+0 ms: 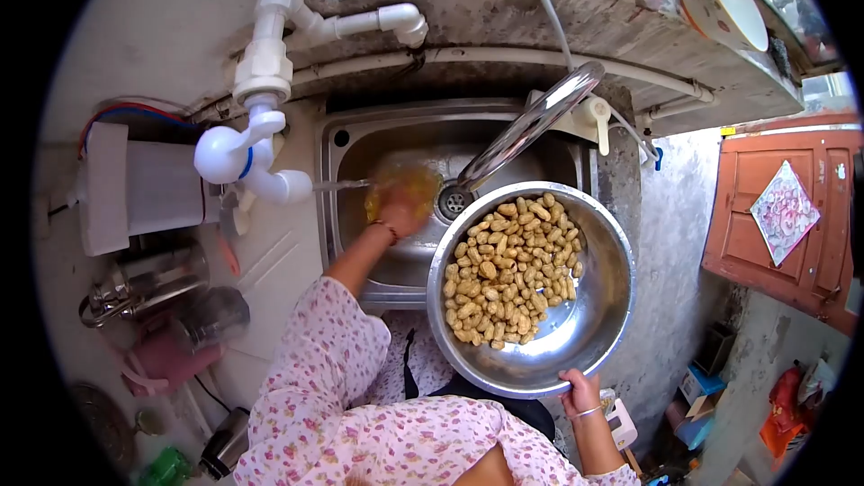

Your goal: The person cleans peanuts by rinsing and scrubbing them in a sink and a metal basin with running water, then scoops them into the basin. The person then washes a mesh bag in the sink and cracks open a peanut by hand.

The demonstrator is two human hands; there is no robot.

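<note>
In the head view, my left hand (403,212) reaches down into the steel sink (540,157), beside the drain. It is smeared by motion, so its fingers do not show clearly. A blurred yellow thing (416,182), its kind unclear, lies under and around that hand. Water (342,184) runs towards it from the white tap (292,186) on the left. My right hand (581,393) grips the near rim of a big steel basin (589,315), thumb over the edge. Unshelled peanuts (513,274) heap in the basin's left part. The basin overlaps the sink's right front corner.
A shiny curved faucet (535,121) arches over the sink, close to the basin. White pipes (270,54) run along the wall. On the ledge above sits a bowl (727,2). Metal pots (148,279) and a pink container (166,355) stand at left; a reddish door (765,207) is at right.
</note>
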